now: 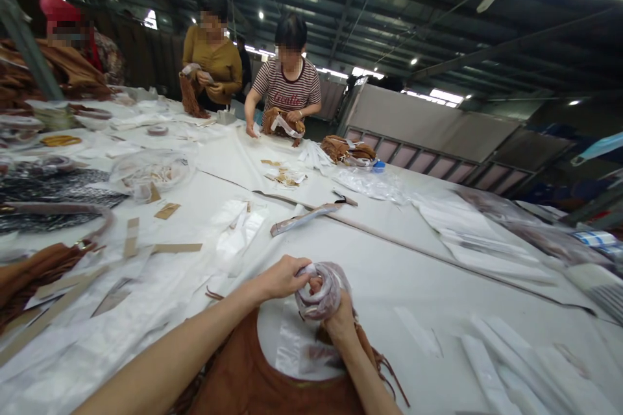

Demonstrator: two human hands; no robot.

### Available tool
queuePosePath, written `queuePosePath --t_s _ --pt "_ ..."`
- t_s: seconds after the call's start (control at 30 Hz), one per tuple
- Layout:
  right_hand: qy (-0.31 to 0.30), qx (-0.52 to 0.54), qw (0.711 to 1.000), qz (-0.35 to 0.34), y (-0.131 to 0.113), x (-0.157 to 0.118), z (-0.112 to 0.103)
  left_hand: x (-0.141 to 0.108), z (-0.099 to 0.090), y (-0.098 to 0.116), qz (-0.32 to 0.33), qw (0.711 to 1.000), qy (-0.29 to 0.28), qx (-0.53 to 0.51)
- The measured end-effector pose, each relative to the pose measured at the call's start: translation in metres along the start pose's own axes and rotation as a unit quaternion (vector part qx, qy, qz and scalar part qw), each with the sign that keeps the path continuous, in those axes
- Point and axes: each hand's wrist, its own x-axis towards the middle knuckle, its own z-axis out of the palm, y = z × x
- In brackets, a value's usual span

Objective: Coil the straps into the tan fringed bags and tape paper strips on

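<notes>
A coiled roll, wrapped in greyish translucent plastic, is held up between both my hands over the white table. My left hand pinches its upper left side, fingers closed on the rim. Around its lower right side my right hand is closed, with the fingers partly hidden behind the roll. Below them a brown suede bag with a curved opening lies at the table's near edge, its fringe showing at the right. A clear plastic piece lies inside the curve.
Two people stand across the white table, handling brown fringed bags. Brown bags are stacked at the far side. Plastic bags, cardboard strips and a brown bag lie left; white strips lie right.
</notes>
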Motion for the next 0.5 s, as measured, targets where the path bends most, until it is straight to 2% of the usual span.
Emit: queuePosePath --t_s 0.13,0.27,0.5 --pt "0.038 -0.051 0.998 -0.011 -0.013 -0.004 0.001 0.0 -0.001 0.003 0.002 1.0 -0.004 -0.002" --pt "0.051 -0.1 0.993 -0.025 -0.02 -0.002 0.002 -0.002 -0.001 0.006 0.0 1.0 -0.007 0.005" --pt "0.08 -0.114 0.99 0.005 -0.02 0.002 0.005 -0.004 -0.002 0.008 -0.014 1.0 -0.006 -0.012"
